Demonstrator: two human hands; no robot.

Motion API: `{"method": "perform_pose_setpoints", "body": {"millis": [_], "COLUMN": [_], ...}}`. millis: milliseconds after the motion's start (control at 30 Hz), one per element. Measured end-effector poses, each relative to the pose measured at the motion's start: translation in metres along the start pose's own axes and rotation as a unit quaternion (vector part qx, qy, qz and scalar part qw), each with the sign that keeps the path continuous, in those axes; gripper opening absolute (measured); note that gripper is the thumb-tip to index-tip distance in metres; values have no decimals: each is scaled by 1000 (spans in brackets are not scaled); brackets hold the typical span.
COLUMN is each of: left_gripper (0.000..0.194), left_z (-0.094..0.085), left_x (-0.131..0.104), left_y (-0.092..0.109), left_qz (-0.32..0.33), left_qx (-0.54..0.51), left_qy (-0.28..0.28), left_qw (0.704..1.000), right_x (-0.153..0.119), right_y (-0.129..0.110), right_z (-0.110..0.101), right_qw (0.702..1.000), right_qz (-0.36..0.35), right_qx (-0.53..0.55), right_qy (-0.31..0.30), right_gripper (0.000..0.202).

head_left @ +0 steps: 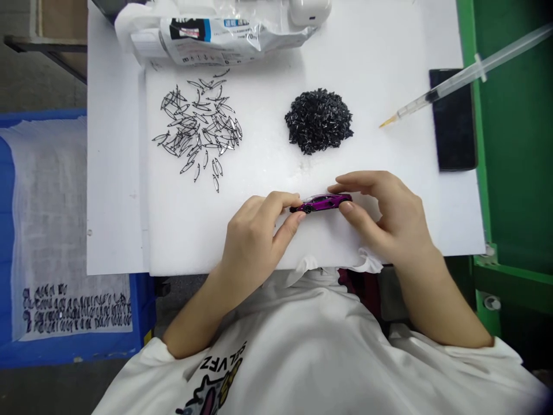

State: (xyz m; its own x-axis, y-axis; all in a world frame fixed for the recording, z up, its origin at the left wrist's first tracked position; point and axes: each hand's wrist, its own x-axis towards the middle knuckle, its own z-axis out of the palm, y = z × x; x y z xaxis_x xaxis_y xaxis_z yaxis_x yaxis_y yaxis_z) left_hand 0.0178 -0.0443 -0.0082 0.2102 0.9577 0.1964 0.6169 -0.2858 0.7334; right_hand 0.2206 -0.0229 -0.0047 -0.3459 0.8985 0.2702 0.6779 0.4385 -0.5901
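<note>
Purple and glossy, a small toy car [322,202] is held just above the near edge of the white foam sheet [268,230], pinched at its rear by the left hand [254,242] and at its nose by the right hand [384,213]. Beyond it, a heap of black parts [318,120] and scattered thin black outlines [196,124] are seen; a syringe [458,78] is laid to the right.

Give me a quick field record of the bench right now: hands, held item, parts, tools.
left hand: grips the rear end of the purple toy car
right hand: pinches the car's front end
loose outline parts: scattered, far left on the white foam sheet
black parts pile: heaped beyond the car
syringe: far right, tip over the sheet
phone: under the syringe
</note>
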Motion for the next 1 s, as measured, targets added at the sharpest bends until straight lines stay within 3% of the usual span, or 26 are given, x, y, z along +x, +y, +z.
{"method": "perform_pose_setpoints", "body": {"millis": [133,300,433,567,767,1000], "left_gripper": [11,24,27,31,26,16], "left_z": [0,-1,-4,-8,-11,-13], "left_x": [0,-1,-4,-7,-10,-13], "left_y": [1,1,0,0,-2,-6], "left_qz": [2,2,9,59,110,109], "left_qx": [6,6,-50,-146,-126,-58], "left_qy": [6,-10,-7,46,57,43], "left_qw": [1000,1000,999,987,984,991], "right_x": [0,-3,-8,-9,-9,-7], "right_y": [4,9,13,11,7,0], "right_z": [-5,-10,-10,-8,-8,-10], "right_qw": [998,996,990,973,982,978], "right_qz": [-63,-52,-35,-84,-138,-153], "right_qx": [-13,34,127,214,130,138], "right_qy": [-23,-66,-54,-25,27,45], "right_gripper": [29,41,45,49,34,40]}}
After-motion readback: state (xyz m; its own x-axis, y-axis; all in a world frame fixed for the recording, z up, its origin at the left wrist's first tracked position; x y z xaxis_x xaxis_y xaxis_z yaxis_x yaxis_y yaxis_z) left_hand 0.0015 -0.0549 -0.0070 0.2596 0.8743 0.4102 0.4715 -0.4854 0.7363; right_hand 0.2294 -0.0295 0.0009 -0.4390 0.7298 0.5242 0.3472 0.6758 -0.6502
